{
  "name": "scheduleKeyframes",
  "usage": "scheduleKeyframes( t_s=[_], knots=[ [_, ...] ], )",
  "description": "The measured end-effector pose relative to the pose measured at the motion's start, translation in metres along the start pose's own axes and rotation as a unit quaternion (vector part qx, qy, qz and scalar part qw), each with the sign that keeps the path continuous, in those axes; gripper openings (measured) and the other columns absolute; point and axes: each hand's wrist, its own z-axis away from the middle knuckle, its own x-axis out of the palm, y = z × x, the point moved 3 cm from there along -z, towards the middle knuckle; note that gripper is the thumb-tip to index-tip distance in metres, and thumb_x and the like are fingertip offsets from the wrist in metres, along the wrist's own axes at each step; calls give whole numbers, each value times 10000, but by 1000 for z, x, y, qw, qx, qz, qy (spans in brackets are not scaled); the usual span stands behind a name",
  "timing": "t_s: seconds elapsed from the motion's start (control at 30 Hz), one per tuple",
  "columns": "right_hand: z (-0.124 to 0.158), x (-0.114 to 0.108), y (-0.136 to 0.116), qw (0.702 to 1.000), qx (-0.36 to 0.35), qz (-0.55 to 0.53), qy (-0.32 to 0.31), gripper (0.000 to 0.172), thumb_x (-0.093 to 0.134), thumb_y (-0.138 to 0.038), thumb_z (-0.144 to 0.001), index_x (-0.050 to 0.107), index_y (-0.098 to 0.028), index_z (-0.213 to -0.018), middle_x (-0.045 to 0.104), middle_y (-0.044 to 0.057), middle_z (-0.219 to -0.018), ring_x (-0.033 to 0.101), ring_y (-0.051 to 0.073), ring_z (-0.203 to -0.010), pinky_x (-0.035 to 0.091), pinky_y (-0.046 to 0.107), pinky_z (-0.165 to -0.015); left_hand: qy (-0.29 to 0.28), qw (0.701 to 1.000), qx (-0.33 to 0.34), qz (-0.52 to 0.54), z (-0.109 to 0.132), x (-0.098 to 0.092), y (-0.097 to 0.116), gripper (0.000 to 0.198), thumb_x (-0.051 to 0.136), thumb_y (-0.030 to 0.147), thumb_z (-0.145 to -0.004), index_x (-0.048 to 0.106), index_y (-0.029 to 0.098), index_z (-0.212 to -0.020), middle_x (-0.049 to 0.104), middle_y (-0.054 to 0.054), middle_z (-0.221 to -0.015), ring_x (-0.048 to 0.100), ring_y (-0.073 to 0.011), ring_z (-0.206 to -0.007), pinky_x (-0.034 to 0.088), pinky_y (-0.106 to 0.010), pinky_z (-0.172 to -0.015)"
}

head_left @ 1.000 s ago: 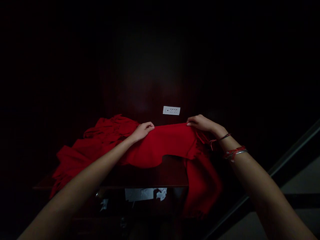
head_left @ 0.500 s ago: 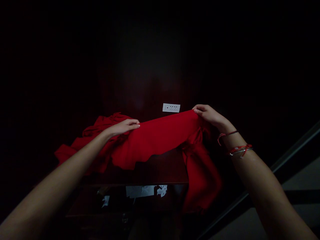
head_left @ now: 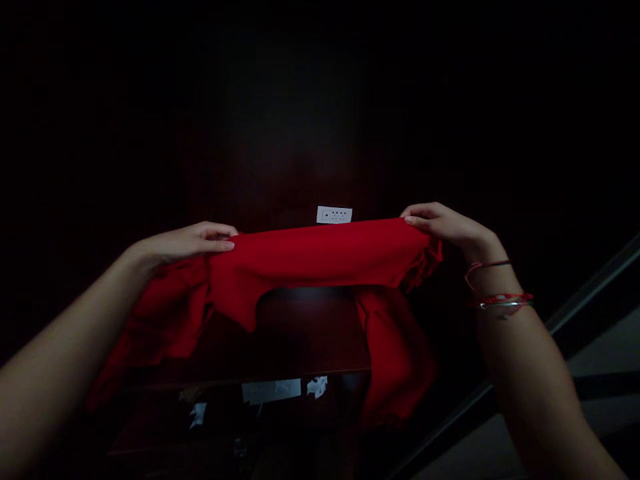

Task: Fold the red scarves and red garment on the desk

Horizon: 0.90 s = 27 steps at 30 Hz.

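A red cloth (head_left: 320,253) is stretched level between my two hands above a dark wooden table (head_left: 310,333). My left hand (head_left: 187,241) pinches its upper edge on the left, fingers closed on the fabric. My right hand (head_left: 445,225) grips the upper edge on the right; bangles and red thread circle that wrist. The cloth's ends hang down on both sides, the right end drooping past the table's front edge.
A white socket plate (head_left: 334,215) sits on the dark wall behind the cloth. White scraps of paper (head_left: 273,390) lie on a shelf below the tabletop. A dark diagonal bar (head_left: 550,333) runs at the lower right. The surroundings are very dark.
Both hands have lifted the cloth off the table and moved apart, the left hand sliding left, so the fabric now hangs stretched between them.
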Motion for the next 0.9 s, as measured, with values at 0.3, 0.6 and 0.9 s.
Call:
scheduleKeyframes(
  t_s=[0.3, 0.6, 0.9],
  knots=[
    [-3, 9, 62, 997, 31, 34, -61, 253, 465, -374, -731, 608, -170, -766, 583, 3, -619, 500, 89, -512, 392, 213, -483, -32, 997, 46, -50, -41, -2, -3, 288, 403, 395, -733, 545, 148, -692, 541, 22, -709, 475, -100, -670, 378, -193, -626],
    [-37, 131, 153, 907, 250, 331, -67, 228, 435, -137, -732, 626, -137, -857, 604, 144, -872, 543, 207, -843, 382, 341, -728, 64, 946, -39, -316, -136, 151, -64, 370, 449, 281, -736, 465, 175, -1090, 436, -136, -1144, 403, -263, -1037, 275, -436, -861],
    [-9, 176, 127, 925, 152, 347, 21, 352, 288, -261, -824, 470, -144, -1101, 433, 162, -1137, 379, 256, -1043, 284, 401, -860, -42, 954, 5, -296, -96, 222, -77, 553, 295, 498, -795, 251, 222, -1273, 181, -128, -1342, 139, -283, -1216, 162, -502, -918]
  ],
)
